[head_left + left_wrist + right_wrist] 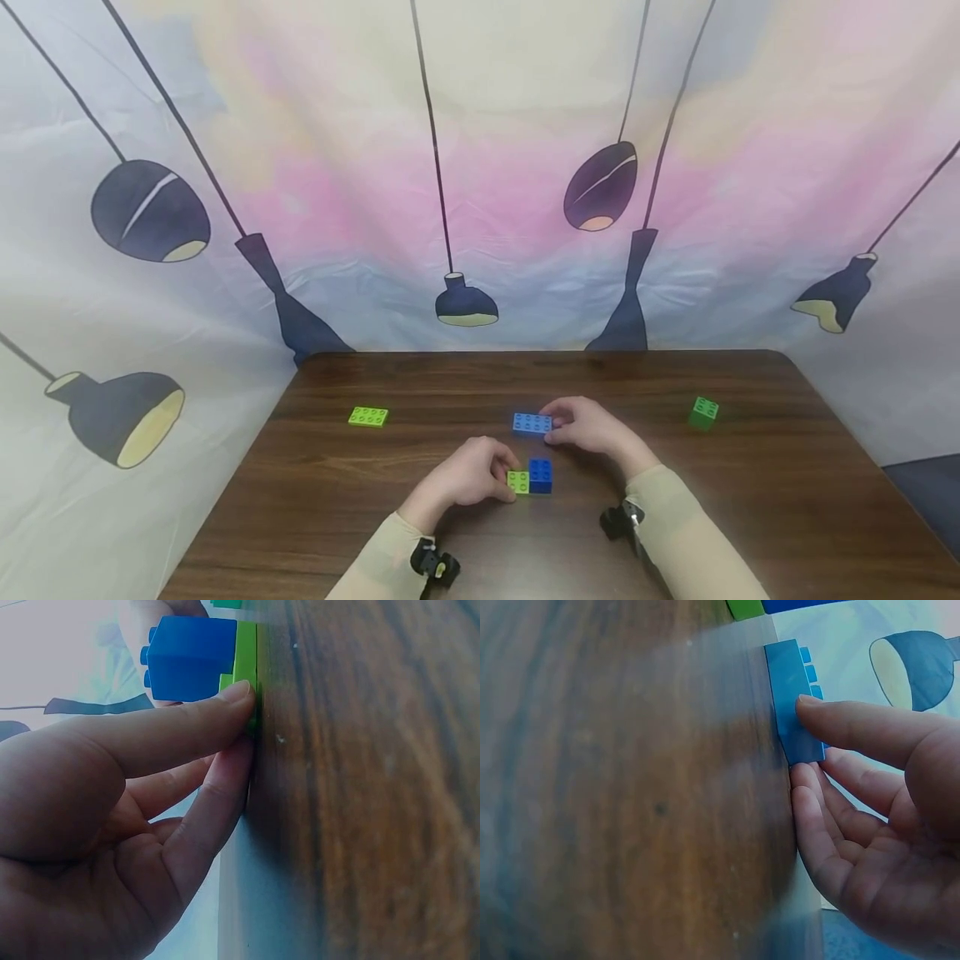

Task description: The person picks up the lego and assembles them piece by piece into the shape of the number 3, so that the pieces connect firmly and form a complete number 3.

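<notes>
Dark wooden surface (375,517): left hand (468,477) pinches the thin lime-green plastic plate (517,482) carrying a dark-blue brick (541,475) (one joined); right hand (588,427) grips the loose light-blue plate (532,424).

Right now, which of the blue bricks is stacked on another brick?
The dark blue brick by the left hand: it sits on a light green plate. The flat light blue brick lies directly on the table.

Two bare hands, left hand (468,477) and right hand (588,427), long pale cream sleeves of thin close-fitting fabric reaching to the wrists, a small black camera mount strapped under each wrist, the left one with a yellowish detail
</notes>
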`<state>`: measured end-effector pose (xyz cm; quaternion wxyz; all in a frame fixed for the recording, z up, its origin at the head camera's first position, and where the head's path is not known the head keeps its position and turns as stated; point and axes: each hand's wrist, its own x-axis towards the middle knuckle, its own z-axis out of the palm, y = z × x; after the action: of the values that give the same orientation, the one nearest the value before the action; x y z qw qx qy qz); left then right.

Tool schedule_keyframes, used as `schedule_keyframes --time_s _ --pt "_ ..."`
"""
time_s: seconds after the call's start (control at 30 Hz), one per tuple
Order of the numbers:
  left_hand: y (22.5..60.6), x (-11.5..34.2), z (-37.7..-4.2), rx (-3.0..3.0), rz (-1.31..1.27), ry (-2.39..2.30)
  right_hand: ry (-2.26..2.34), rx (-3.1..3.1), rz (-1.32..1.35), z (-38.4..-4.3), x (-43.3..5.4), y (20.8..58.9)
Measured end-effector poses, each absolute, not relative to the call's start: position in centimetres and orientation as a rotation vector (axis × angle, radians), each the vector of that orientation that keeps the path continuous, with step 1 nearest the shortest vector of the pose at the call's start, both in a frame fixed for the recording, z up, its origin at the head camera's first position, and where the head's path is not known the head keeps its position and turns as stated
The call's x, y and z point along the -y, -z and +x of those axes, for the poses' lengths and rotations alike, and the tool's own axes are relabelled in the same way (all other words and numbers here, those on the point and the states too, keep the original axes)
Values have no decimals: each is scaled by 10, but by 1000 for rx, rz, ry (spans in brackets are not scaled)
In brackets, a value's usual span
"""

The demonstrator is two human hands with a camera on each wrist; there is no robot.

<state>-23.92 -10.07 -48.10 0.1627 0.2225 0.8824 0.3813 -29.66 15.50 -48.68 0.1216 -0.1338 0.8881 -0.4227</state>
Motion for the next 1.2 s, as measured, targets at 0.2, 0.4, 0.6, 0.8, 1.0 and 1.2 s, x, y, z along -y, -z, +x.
schedule_keyframes --time_s 0.2,0.4,0.6,0.8,1.0,1.2 --pt "480 102 -238 -2498 610 -1099 1238 -2588 -400 -296 -153 489" --pt "480 103 -237 -2499 616 -1104 1243 -2590 -370 -296 -151 491" --pt "480 101 -237 -2508 611 -1102 1242 -2587 -366 -297 -152 490" --pt "479 99 -237 -2521 617 -1093 1218 -2605 -378 -296 -154 489" --pt "479 99 -238 -2529 625 -1086 1227 -2598 -391 -296 -155 487" --pt "479 100 -238 -2530 626 -1083 1228 -2606 -411 -297 -156 489"
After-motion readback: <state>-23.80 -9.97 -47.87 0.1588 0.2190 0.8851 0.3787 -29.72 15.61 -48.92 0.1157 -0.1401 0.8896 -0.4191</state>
